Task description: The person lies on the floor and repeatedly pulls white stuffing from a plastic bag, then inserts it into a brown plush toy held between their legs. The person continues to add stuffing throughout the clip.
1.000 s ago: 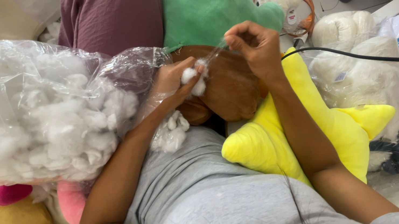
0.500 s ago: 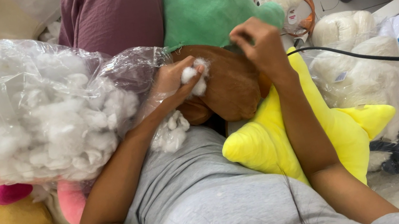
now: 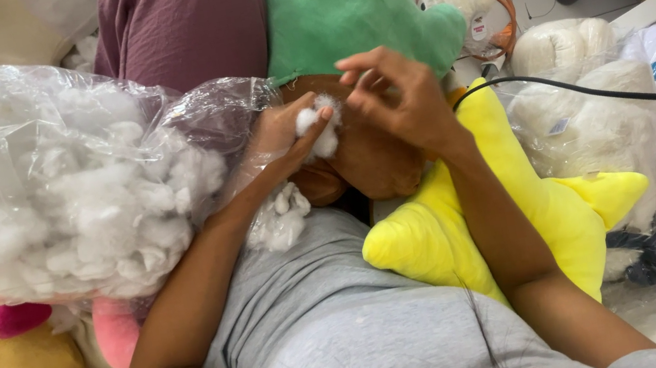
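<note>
Fingers (image 3: 309, 129) of left hand (image 3: 283, 133) pinched on small white fibrefill tuft (image 3: 316, 123). Right hand (image 3: 399, 100), at its 3 o'clock, fingers loosely curled, holding nothing visible, over brown plush toy (image 3: 374, 162). Tuft judged featherlight, soft, compressible; pinch centre. Clear plastic stuffing bag (image 3: 31, 182) at 9 o'clock.

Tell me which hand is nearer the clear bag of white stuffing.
Left. The left hand lies against the clear bag of white stuffing, pinching a white tuft. The right hand is farther off, over the brown plush toy.
</note>
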